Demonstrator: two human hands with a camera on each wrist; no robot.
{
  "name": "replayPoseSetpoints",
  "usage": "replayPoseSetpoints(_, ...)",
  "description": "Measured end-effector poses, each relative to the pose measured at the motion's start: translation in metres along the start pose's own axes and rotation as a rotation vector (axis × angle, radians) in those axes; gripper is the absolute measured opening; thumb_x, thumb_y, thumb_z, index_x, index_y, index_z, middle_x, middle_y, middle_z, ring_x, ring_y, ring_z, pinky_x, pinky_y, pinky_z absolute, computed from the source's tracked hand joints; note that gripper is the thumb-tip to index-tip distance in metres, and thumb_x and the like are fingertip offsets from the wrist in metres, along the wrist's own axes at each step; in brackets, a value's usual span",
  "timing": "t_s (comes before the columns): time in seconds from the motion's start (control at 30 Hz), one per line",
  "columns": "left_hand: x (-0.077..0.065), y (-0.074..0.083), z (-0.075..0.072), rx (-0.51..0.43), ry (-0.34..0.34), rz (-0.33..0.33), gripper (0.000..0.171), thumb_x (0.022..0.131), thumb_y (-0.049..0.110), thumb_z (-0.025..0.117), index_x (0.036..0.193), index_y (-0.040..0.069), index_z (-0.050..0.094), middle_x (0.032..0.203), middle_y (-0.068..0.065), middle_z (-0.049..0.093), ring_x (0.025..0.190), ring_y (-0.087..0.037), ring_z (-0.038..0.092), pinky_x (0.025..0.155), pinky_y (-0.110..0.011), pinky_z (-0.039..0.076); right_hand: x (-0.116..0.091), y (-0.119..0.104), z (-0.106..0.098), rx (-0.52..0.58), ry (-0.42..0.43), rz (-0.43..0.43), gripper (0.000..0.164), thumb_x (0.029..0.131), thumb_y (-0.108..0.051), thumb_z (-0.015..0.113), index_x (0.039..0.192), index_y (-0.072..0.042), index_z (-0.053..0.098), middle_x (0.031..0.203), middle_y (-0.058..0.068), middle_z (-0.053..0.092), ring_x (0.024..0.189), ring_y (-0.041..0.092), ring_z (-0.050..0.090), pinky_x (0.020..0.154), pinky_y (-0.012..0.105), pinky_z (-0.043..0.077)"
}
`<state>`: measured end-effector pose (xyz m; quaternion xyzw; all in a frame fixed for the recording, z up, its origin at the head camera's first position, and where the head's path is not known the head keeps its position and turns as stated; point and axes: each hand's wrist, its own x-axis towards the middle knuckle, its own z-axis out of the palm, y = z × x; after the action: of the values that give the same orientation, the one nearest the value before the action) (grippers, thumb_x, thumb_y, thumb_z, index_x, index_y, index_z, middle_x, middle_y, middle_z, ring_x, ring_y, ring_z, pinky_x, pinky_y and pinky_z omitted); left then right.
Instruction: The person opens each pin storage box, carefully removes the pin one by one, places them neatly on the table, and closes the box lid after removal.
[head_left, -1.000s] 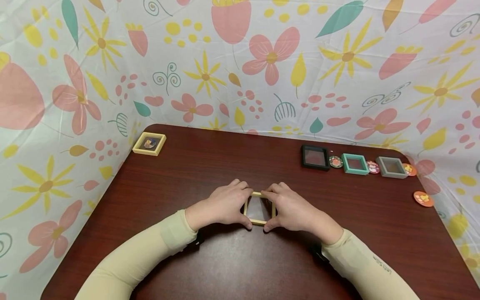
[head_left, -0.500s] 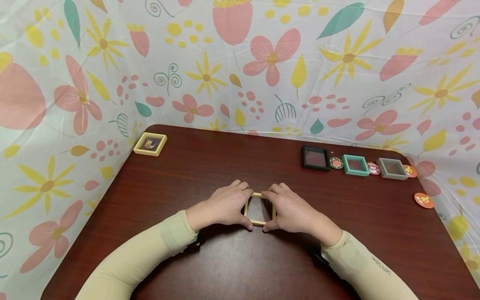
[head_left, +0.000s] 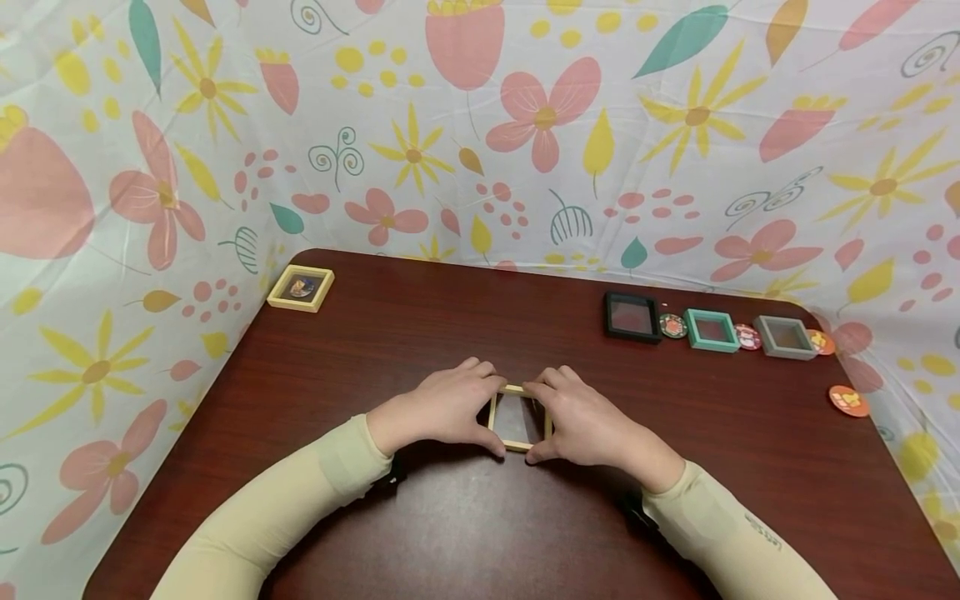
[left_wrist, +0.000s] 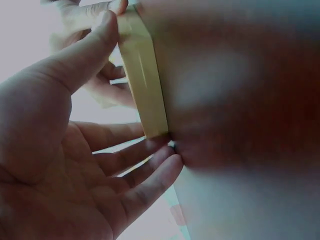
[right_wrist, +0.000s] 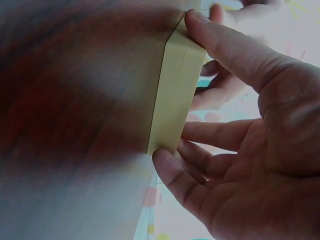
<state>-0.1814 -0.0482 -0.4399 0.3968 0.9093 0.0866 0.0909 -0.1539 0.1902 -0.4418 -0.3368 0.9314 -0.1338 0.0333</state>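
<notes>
A square pale-yellow frame [head_left: 517, 446] with a clear film window lies at the middle of the brown table, in front of the person. The left hand [head_left: 457, 406] holds its left side, thumb at the near corner and fingers at the far one. On the opposite side the right hand [head_left: 591, 414] grips it the same way. Both wrist views show the frame's plain side wall, the yellow frame [left_wrist: 145, 82] in the left and the yellow frame [right_wrist: 175, 85] in the right, close to the tabletop. Thumbs and fingertips touch its corners.
Another yellow frame [head_left: 292, 307] with a round coin-like piece inside lies at the far left corner. Along the back right stand a black frame [head_left: 633, 337], a teal frame [head_left: 712, 346] and a grey frame [head_left: 787, 353]. Several round discs lie among them, one orange disc [head_left: 848, 401] nearer the right edge.
</notes>
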Motion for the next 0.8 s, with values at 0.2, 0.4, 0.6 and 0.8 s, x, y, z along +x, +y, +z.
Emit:
replayPoseSetpoints(0.2,0.001,-0.021,-0.01,-0.076,0.067,-0.009,0.093,0.073,0.079,0.065,0.14,0.016,0.052,0.124,0.005,0.052,0.109,-0.012,0.046,0.076,-0.034,0.049,-0.001,0.0,-0.002,-0.002,-0.007,-0.003,0.092,0.062,-0.061,0.086,0.132,-0.007,0.058,0.114,0.0,0.051,0.101,0.017,0.042,0.078,0.032,0.045)
replayPoseSetpoints(0.4,0.002,-0.068,-0.026,-0.051,0.231,-0.187,0.097,0.076,0.073,0.067,0.147,0.012,0.044,0.135,-0.005,0.049,0.121,-0.021,0.043,0.085,-0.045,0.049,-0.001,-0.001,-0.002,-0.001,-0.014,0.01,0.092,0.062,-0.061,0.086,0.133,-0.009,0.058,0.116,-0.001,0.051,0.101,0.016,0.042,0.077,0.032,0.044)
replayPoseSetpoints(0.6,-0.01,-0.127,-0.044,-0.072,0.356,-0.396,0.1,0.078,0.074,0.065,0.149,0.009,0.04,0.143,-0.015,0.043,0.131,-0.032,0.037,0.096,-0.051,0.043,-0.001,-0.001,0.0,-0.007,-0.011,0.01,0.092,0.062,-0.061,0.085,0.133,-0.01,0.058,0.116,-0.001,0.052,0.102,0.015,0.041,0.076,0.03,0.044)
replayPoseSetpoints(0.8,-0.034,-0.176,-0.059,-0.106,0.442,-0.548,0.1,0.08,0.071,0.065,0.152,0.009,0.034,0.145,-0.02,0.039,0.134,-0.041,0.032,0.101,-0.058,0.035,0.0,-0.001,-0.001,-0.012,-0.008,0.011,0.092,0.062,-0.061,0.086,0.133,-0.01,0.058,0.115,-0.001,0.051,0.102,0.016,0.041,0.076,0.031,0.044)
